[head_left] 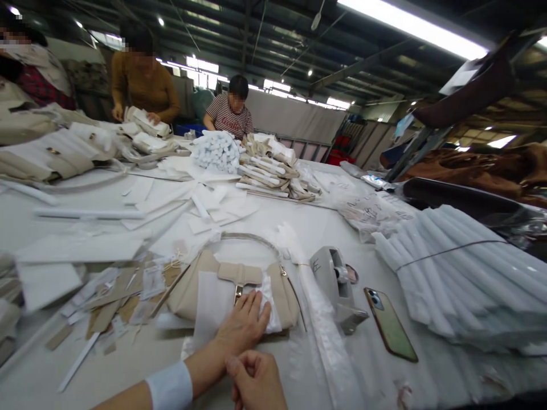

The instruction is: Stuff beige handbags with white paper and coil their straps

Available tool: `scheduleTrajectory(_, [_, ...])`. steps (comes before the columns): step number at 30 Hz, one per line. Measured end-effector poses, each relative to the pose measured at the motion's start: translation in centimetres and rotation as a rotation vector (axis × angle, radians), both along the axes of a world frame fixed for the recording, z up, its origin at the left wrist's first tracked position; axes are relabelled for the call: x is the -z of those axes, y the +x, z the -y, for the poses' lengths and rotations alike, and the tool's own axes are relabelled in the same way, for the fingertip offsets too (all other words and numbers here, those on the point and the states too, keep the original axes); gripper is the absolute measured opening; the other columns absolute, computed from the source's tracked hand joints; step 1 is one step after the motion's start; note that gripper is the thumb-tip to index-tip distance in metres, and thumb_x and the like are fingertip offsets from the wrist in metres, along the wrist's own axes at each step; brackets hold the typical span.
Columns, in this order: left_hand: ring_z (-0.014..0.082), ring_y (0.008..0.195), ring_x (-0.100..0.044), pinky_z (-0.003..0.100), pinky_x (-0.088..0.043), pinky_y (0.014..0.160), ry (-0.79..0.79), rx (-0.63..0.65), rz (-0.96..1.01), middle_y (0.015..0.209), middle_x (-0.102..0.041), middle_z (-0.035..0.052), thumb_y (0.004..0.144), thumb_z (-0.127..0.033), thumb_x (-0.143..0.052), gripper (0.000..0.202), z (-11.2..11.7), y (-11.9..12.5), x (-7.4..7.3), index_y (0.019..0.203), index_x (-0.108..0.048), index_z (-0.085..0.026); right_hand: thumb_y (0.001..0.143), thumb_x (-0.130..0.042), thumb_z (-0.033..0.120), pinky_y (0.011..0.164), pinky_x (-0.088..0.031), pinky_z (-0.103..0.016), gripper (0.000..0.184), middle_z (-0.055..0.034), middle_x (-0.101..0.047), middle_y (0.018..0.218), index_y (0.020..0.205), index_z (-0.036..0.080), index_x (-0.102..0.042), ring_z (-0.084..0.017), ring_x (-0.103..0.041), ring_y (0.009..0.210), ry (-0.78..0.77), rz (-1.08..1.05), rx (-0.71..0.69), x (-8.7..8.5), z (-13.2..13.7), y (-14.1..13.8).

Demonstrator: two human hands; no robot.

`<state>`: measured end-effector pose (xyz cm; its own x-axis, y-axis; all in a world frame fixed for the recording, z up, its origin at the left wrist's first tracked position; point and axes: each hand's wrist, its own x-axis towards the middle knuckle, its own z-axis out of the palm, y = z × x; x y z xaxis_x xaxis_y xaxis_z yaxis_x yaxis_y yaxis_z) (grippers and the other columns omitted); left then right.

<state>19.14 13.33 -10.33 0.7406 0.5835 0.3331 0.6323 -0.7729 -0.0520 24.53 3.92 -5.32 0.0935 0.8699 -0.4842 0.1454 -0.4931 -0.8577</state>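
Note:
A beige handbag (205,267) lies on the work table in front of me, its strap arched away behind it. White sheet material (209,302) covers part of its front, and a metal clasp (238,291) shows below the flap. My left hand (245,319) rests flat on the bag's front just under the clasp, fingers stretched out. A pale band (170,386) circles the left forearm. Close to the left wrist, my right hand (257,378) is closed with its fingers curled; whatever it may hold is hidden.
Right of the bag stand a grey tape dispenser (335,285), a phone (391,324) and a tied bundle of white foam (457,279). Clear plastic bags (316,319) lie beside the dispenser. Paper and tag scraps (115,296) spread at left. Several people work behind piled bags (273,168).

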Motion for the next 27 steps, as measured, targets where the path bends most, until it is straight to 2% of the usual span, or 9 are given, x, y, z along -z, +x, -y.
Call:
scheduleTrajectory(2, [0.033, 0.125, -0.047, 0.048, -0.033, 0.101, 0.022, 0.004, -0.005, 0.134, -0.05, 0.0224, 0.093, -0.02, -0.044, 0.038, -0.1, 0.0, 0.0, 0.131, -0.043, -0.014, 0.069, -0.057, 0.061, 0.031, -0.025, -0.021, 0.045, 0.0032, -0.047, 0.037, 0.054, 0.02, -0.051, -0.009, -0.038, 0.028, -0.018, 0.116, 0.042, 0.8, -0.2, -0.5])
scheduleTrajectory(5, [0.034, 0.124, -0.048, 0.048, -0.034, 0.1, 0.046, 0.01, -0.005, 0.134, -0.05, 0.0224, 0.094, -0.02, -0.044, 0.038, 0.0, -0.1, -0.1, 0.131, -0.043, -0.014, 0.075, -0.056, 0.05, 0.032, -0.027, -0.023, 0.038, 0.0006, -0.053, 0.04, 0.051, 0.02, -0.053, -0.011, -0.043, 0.03, -0.034, 0.289, 0.02, 0.6, -0.4, -0.2])
scheduleTrajectory(10, [0.0321, 0.125, -0.047, 0.048, -0.033, 0.101, 0.028, 0.024, -0.015, 0.135, -0.049, 0.0216, 0.095, -0.022, -0.042, 0.038, 0.0, -0.3, -0.1, 0.132, -0.044, -0.015, 0.076, -0.062, 0.038, 0.055, -0.039, -0.027, 0.032, -0.0049, -0.065, 0.053, 0.05, 0.019, -0.062, -0.017, -0.061, 0.054, 0.145, 0.585, -0.072, -0.4, -0.1, 0.3])
scheduleTrajectory(14, [0.0323, 0.126, -0.046, 0.047, -0.033, 0.102, 0.007, 0.029, -0.015, 0.136, -0.049, 0.0206, 0.096, -0.026, -0.041, 0.038, -0.1, -0.3, -0.4, 0.132, -0.045, -0.016, 0.077, -0.063, 0.048, 0.057, -0.039, -0.031, 0.036, -0.0098, -0.068, 0.061, 0.057, 0.018, -0.066, -0.024, -0.064, 0.062, 0.178, 0.849, -0.129, -0.8, 0.5, 1.3])
scheduleTrajectory(17, [0.0337, 0.124, -0.048, 0.046, -0.036, 0.102, 0.002, 0.035, -0.013, 0.135, -0.05, 0.02, 0.095, -0.03, -0.042, 0.04, 0.0, -0.3, -0.9, 0.132, -0.045, -0.016, 0.076, -0.064, 0.056, 0.055, -0.04, -0.031, 0.041, -0.0084, -0.067, 0.058, 0.057, 0.019, -0.065, -0.025, -0.064, 0.059, 0.235, 0.958, -0.147, -1.9, 0.4, 3.7])
scheduleTrajectory(19, [0.0333, 0.125, -0.047, 0.045, -0.036, 0.102, -0.015, 0.041, -0.019, 0.136, -0.049, 0.0198, 0.095, -0.028, -0.042, 0.039, 0.1, -0.4, -1.1, 0.132, -0.045, -0.015, 0.088, -0.052, 0.048, 0.06, -0.044, -0.03, 0.036, -0.0062, -0.07, 0.068, 0.071, 0.02, -0.067, -0.021, -0.065, 0.065, 0.452, 0.922, -0.147, -2.9, -0.5, 5.9])
scheduleTrajectory(22, [0.0324, 0.13, -0.041, 0.046, -0.033, 0.105, -0.057, 0.037, -0.024, 0.139, -0.046, 0.0182, 0.095, -0.021, -0.038, 0.04, 0.2, -0.4, -1.1, 0.134, -0.043, -0.014, 0.096, -0.036, 0.028, 0.088, -0.045, -0.035, 0.032, -0.0081, -0.069, 0.11, 0.114, 0.019, -0.061, -0.021, -0.062, 0.102, 0.78, 0.943, -0.249, -3.6, -2.7, 8.6])
scheduleTrajectory(25, [0.0324, 0.132, -0.038, 0.047, -0.031, 0.108, -0.135, 0.062, -0.055, 0.143, -0.042, 0.0183, 0.094, -0.017, -0.036, 0.046, 0.0, -0.5, -1.7, 0.139, -0.036, -0.01, 0.093, -0.035, 0.019, 0.103, -0.037, -0.048, 0.038, -0.0075, -0.062, 0.124, 0.128, 0.019, -0.051, -0.024, -0.053, 0.119, 0.78, 1.06, -0.413, -2.7, -4.4, 10.2])
scheduleTrajectory(27, [0.032, 0.135, -0.033, 0.047, -0.03, 0.109, -0.196, 0.106, -0.079, 0.147, -0.035, 0.0194, 0.091, -0.02, -0.043, 0.055, -0.2, -0.7, -3.0, 0.142, -0.028, -0.008, 0.092, -0.037, 0.018, 0.104, -0.036, -0.051, 0.039, -0.0066, -0.06, 0.127, 0.128, 0.02, -0.051, -0.024, -0.051, 0.122, 0.716, 1.107, -0.428, -1.7, -4.9, 10.7])
